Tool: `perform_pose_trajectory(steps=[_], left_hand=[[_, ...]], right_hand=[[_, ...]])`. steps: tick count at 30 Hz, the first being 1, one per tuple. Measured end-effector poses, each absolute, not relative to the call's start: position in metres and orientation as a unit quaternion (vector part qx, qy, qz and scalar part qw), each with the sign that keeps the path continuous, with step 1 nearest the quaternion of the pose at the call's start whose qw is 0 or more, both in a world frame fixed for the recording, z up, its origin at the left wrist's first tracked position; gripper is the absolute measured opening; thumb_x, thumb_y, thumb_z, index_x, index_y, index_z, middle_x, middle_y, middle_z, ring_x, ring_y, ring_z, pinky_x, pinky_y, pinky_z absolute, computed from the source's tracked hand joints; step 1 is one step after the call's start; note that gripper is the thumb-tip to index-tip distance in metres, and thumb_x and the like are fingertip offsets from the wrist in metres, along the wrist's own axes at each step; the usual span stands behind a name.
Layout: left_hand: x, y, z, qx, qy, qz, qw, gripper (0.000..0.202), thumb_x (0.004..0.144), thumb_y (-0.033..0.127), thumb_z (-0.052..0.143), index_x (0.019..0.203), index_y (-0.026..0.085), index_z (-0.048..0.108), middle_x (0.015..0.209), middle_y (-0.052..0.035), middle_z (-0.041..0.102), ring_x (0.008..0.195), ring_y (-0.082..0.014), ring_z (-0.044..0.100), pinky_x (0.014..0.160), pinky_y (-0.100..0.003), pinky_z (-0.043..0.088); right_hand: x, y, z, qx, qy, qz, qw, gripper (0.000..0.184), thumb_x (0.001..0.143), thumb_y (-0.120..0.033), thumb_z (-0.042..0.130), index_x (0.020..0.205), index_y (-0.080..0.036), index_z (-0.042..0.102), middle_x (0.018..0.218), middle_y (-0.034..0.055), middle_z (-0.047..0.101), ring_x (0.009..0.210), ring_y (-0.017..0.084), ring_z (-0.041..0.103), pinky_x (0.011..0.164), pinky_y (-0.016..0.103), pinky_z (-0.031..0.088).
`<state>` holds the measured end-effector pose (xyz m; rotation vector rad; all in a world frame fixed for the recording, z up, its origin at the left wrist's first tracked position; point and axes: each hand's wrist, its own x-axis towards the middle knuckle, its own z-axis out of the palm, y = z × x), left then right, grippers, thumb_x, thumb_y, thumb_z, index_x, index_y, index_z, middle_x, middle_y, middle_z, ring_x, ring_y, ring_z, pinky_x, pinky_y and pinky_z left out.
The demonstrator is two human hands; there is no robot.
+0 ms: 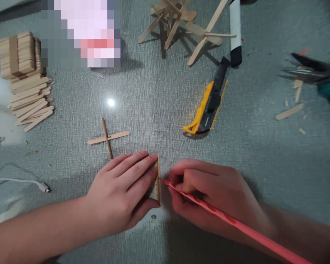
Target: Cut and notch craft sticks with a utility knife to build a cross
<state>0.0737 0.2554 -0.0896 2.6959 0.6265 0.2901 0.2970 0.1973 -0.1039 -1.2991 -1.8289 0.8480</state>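
My right hand (206, 194) pinches a red pencil (247, 231). Its dark tip meets the edge of a narrow wooden craft stick (158, 194). My left hand (123, 187) lies over a short ruler (154, 192) with tick marks, pressing it against the table beside that stick. Its fingers rest near the far end and the thumb near the close end; most of the ruler is hidden under the palm. Just beyond the left hand, two craft sticks joined as a cross (107, 138) lie on the table, the near end of one reaching my fingers.
Bundled craft sticks (18, 55) and loose sticks (33, 104) are at the left. A yellow box cutter (206, 104) lies beyond my right hand, near a marker (235, 33). Joined sticks (178, 18) stand at the back. Pliers-like cutters (316, 71) are right, a white cable (24, 180) left.
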Motion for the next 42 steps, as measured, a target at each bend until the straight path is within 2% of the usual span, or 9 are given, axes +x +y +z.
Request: perform_pose_trajectory(steps=[42], left_hand=[[0.0751, 0.2555, -0.0881, 0.951, 0.228, 0.089, 0.191, 0.051, 0.094, 0.046, 0.07, 0.129, 0.01, 0.065, 0.146, -0.0103, 0.061, 0.134, -0.0307, 0.06, 0.107, -0.047, 0.054]], right_hand=[[0.2981, 0.1938, -0.1062, -0.5, -0.715, 0.335, 0.356, 0.029, 0.083, -0.002, 0.058, 0.069, -0.022, 0.042, 0.074, -0.0025, 0.064, 0.056, 0.006, 0.056, 0.05, 0.019, 0.045]])
